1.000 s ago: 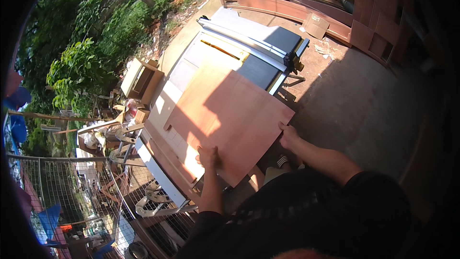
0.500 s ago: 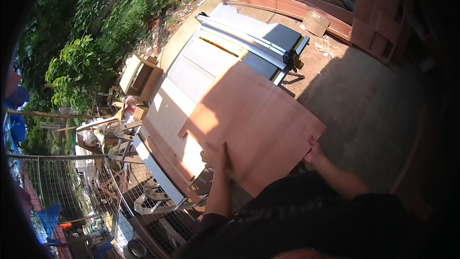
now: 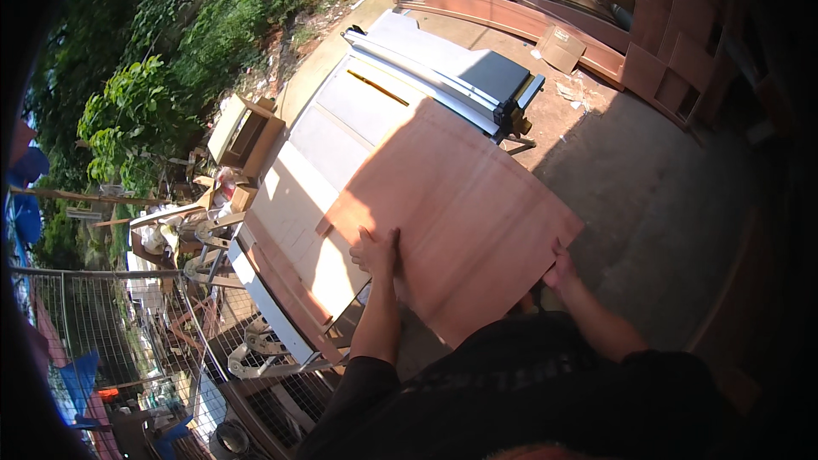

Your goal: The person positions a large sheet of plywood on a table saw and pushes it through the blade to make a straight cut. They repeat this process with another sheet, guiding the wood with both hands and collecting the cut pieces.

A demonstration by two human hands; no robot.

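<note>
A large reddish-brown plywood sheet (image 3: 464, 221) lies slanted over the near right part of a table saw (image 3: 319, 132), its near corner reaching out toward my body. At the sheet's left near edge, my left hand (image 3: 375, 253) is closed on it, thumb uppermost. My right hand (image 3: 560, 271) pinches the right near edge close to the corner, its fingers partly hidden under the board. Beyond the sheet runs the saw's metal fence (image 3: 434, 77). A dark slot with yellow edging (image 3: 377, 87) shows in the tabletop; I cannot make out a blade.
Narrow wood strips (image 3: 285, 277) lie along the table's left side, above a wire mesh fence (image 3: 102, 332). A wooden box frame (image 3: 247, 132) and scrap stand beyond. Wooden cabinet panels (image 3: 528, 17) and a cardboard piece (image 3: 561, 49) are at the far right.
The plywood sheet has slid slightly forward on the saw table, covering more of the yellow-edged slot. My left hand has moved forward with it; my right hand keeps its grip.
</note>
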